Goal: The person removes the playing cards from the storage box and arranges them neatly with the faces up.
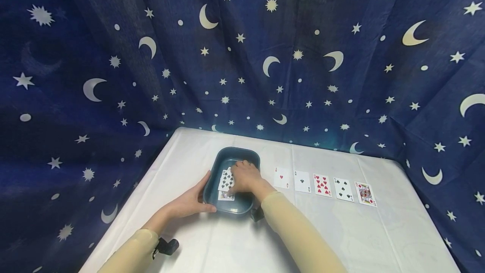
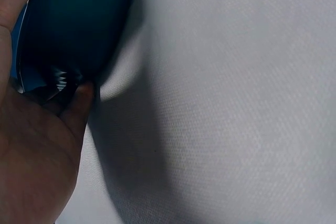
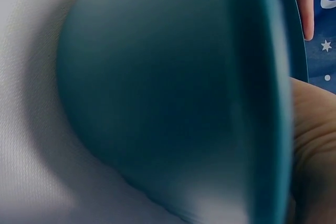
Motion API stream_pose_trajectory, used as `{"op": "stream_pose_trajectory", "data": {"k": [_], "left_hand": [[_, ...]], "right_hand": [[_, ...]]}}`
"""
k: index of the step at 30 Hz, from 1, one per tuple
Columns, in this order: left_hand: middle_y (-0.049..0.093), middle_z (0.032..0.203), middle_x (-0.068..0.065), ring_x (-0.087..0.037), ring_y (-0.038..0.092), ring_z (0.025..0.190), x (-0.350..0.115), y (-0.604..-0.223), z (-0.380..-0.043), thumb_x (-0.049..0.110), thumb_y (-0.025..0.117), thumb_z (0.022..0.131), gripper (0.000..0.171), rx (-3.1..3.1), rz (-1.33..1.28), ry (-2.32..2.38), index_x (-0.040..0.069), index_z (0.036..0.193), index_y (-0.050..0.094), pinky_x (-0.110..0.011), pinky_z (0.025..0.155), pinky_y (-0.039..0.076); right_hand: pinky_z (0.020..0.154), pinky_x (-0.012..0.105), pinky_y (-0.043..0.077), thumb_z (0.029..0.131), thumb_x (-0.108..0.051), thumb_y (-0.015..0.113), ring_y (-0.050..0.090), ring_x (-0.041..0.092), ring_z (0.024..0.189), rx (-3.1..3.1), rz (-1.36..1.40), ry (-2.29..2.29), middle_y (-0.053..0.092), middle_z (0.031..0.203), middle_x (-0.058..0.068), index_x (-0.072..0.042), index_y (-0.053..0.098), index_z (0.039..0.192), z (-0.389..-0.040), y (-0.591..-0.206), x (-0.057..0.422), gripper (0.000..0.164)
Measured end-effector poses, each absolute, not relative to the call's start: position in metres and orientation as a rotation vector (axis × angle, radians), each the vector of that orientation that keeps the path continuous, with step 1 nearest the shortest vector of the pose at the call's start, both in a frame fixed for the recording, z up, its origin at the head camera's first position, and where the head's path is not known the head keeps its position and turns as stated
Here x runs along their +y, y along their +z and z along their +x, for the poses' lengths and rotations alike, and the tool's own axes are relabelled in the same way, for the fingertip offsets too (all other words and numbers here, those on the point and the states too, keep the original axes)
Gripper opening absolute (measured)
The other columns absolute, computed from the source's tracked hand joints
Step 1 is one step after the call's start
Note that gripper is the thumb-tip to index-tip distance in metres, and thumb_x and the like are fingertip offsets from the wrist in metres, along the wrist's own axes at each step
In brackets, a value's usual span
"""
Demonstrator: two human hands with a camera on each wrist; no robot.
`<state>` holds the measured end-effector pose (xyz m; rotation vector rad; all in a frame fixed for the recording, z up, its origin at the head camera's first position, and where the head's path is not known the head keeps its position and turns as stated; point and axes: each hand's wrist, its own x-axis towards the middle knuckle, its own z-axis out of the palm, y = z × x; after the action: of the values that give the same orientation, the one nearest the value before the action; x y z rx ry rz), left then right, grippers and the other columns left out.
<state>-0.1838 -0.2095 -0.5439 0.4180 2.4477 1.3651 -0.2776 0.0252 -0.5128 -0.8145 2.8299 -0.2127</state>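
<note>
A dark teal tray stands on the white-covered table. My left hand grips its near left corner, thumb at the front rim and fingers along the left side; the left wrist view shows this hand against the tray wall. Inside lie several playing cards, a spade card overlapping a face card. My right hand reaches down into the tray over the cards, fingers bent. Its fingertips are hidden, so I cannot tell whether it pinches a card. The tray's outer wall fills most of the right wrist view.
Right of the tray, a spaced row of face-up cards runs across the table: an ace of hearts, a black ace, a heart card, a spade card and a face card. A blue star-and-moon curtain hangs behind.
</note>
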Motion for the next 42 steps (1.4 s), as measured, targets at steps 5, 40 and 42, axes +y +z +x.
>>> {"op": "stream_pose_trajectory", "data": {"k": [5, 40, 42], "left_hand": [[0.005, 0.172, 0.0, -0.024, 0.018, 0.154, -0.209, -0.544, -0.184, 0.039, 0.089, 0.08, 0.125, 2.435, 0.419, 1.375, 0.027, 0.166, -0.001, -0.041, 0.119, 0.032], [0.003, 0.172, -0.008, -0.032, 0.022, 0.153, -0.208, -0.543, -0.182, 0.037, 0.089, 0.08, 0.126, 2.414, 0.417, 1.402, 0.024, 0.166, -0.002, -0.045, 0.118, 0.032], [0.003, 0.172, -0.009, -0.033, 0.023, 0.152, -0.208, -0.544, -0.183, 0.036, 0.089, 0.08, 0.126, 2.41, 0.424, 1.416, 0.023, 0.166, -0.001, -0.046, 0.118, 0.032]], "right_hand": [[0.119, 0.05, 0.031, 0.063, -0.061, 0.091, 0.048, 0.027, 0.13, 2.818, -0.795, -0.253, 0.057, 0.14, 0.008, -0.008, 0.06, 0.138, -0.28, -0.515, 0.025, 0.097], [0.113, 0.046, 0.037, 0.069, -0.06, 0.087, 0.044, 0.026, 0.132, 2.98, -0.882, -0.629, 0.056, 0.14, 0.007, -0.012, 0.057, 0.145, -0.278, -0.456, 0.095, 0.095], [0.115, 0.048, 0.036, 0.069, -0.062, 0.086, 0.042, 0.027, 0.134, 3.0, -0.875, -0.626, 0.056, 0.141, 0.008, -0.012, 0.057, 0.145, -0.278, -0.451, 0.106, 0.096]]}}
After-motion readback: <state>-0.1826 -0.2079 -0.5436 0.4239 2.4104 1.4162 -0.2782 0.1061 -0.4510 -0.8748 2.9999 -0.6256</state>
